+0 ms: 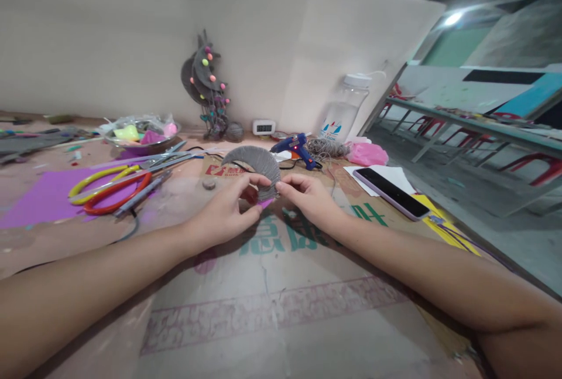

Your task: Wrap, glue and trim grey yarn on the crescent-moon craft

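A grey yarn-wrapped crescent (pixel 257 162) is held up over the cardboard sheet (pixel 281 308) in the middle of the table. My left hand (pixel 239 206) grips its lower part from the left, thumb and fingers closed around it. On the other side, my right hand (pixel 305 194) pinches the crescent's lower right edge between thumb and forefinger. A small bit of purple (pixel 266 203) shows under the crescent, between the hands. Just behind lies a blue hot glue gun (pixel 298 149) with a red light on it.
Scissors with yellow and red handles (pixel 116 188) lie left on purple sheet (pixel 39 197). A bowl of bagged materials (pixel 143 136), a decorated crescent hanging (pixel 208 80), a small clock (pixel 263 127) and a water bottle (pixel 345 109) stand behind. At right lies a phone (pixel 390 193).
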Demonstrator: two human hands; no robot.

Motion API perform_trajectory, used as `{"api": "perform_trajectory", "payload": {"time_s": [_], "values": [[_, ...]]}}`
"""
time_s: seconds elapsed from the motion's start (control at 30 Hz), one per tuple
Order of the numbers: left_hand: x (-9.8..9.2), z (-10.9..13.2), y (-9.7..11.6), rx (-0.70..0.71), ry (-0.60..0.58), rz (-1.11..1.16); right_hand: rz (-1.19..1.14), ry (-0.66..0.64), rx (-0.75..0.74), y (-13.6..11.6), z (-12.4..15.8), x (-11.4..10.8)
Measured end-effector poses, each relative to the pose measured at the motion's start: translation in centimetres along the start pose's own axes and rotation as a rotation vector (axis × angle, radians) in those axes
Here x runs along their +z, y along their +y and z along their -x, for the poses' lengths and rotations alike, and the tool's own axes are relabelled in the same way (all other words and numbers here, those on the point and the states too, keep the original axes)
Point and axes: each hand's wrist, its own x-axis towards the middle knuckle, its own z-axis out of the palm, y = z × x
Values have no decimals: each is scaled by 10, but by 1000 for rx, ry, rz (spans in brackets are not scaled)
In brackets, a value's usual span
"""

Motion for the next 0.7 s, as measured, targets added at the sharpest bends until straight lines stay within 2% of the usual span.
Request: {"api": "perform_trajectory", "payload": {"time_s": [0.33,0.6,0.7], "values": [[1,0,1,-2,18,56,15,-5,6,2,0,-1],[1,0,-5,3,-39,108,-47,3,31,2,0,-1],[1,0,-6,13,-26,116,-64,2,38,2,0,-1]]}}
